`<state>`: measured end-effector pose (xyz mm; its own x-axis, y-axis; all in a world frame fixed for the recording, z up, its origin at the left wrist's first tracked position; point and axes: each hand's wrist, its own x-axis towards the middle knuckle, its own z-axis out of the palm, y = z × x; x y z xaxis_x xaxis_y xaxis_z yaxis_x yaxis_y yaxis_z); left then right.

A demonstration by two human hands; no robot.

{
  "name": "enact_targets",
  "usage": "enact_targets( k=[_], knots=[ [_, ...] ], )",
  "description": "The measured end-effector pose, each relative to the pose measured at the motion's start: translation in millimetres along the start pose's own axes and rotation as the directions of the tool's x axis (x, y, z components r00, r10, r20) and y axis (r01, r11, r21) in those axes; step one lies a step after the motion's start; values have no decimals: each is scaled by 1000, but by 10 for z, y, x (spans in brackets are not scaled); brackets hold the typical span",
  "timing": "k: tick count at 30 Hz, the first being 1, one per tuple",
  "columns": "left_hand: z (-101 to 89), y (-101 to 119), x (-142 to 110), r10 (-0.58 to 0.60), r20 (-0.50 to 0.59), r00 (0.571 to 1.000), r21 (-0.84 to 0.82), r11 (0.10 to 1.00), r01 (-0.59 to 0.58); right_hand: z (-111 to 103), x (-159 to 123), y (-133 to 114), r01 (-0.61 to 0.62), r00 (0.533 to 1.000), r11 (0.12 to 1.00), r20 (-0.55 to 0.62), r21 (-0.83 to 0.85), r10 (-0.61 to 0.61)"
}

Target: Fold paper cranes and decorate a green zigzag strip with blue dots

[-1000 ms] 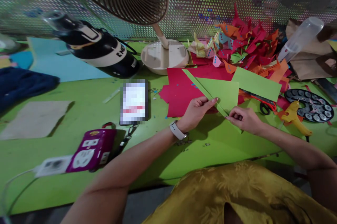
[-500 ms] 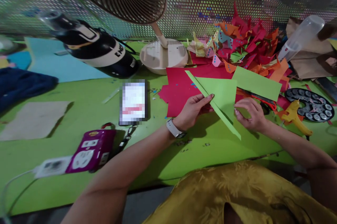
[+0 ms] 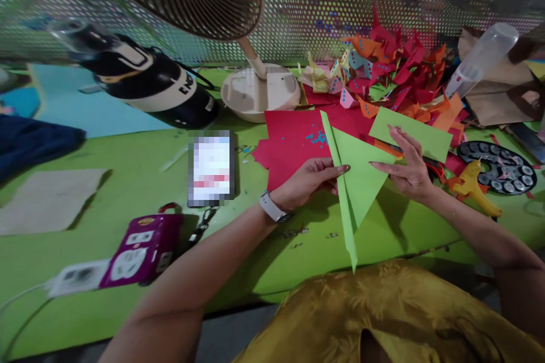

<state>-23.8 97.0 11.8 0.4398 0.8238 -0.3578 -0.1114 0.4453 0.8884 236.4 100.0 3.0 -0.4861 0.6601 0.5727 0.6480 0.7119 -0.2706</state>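
Gripping a green sheet (image 3: 361,153) just right of centre in the frame, the left hand (image 3: 313,178) sets its thumb on top of a narrow folded band (image 3: 344,204), the other fingers tucked underneath, so the pinch is closed on the paper. The band gives the long axis: it runs from the upper middle of the frame down to the lower middle, nearly upright, leaning a little to the right at its foot, with both ends sticking out past the rest of the sheet. Right of that thumb, a flat triangular part spreads out and narrows to a corner by the right hand (image 3: 409,172). The right hand's fingers are spread wide with nothing gripped between them; one fingertip overlaps the paper near that corner, though whether it touches cannot be told. The left hand is thus nearer the band, crossing it somewhat above its middle, while the right is nearer the corner. The relation that matters seems to be this: reaching the band from the right means crossing the triangle leftwards. The sheet appears raised above the table (image 3: 247,238), partly covering red paper (image 3: 285,147); a green card (image 3: 434,138) lies beyond the right hand, towards the upper right.
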Motion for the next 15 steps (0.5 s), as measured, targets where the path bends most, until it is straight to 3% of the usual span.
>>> enact_targets(
  k=[4,15],
  knots=[
    [-26,-11,5,-1,35,999,10,1000,1,-34,32,-29,24,999,988,-41,150,-18],
    [-32,-30,2,-21,110,994,68,998,13,-41,53,18,-73,997,937,48,342,60]
  ],
)
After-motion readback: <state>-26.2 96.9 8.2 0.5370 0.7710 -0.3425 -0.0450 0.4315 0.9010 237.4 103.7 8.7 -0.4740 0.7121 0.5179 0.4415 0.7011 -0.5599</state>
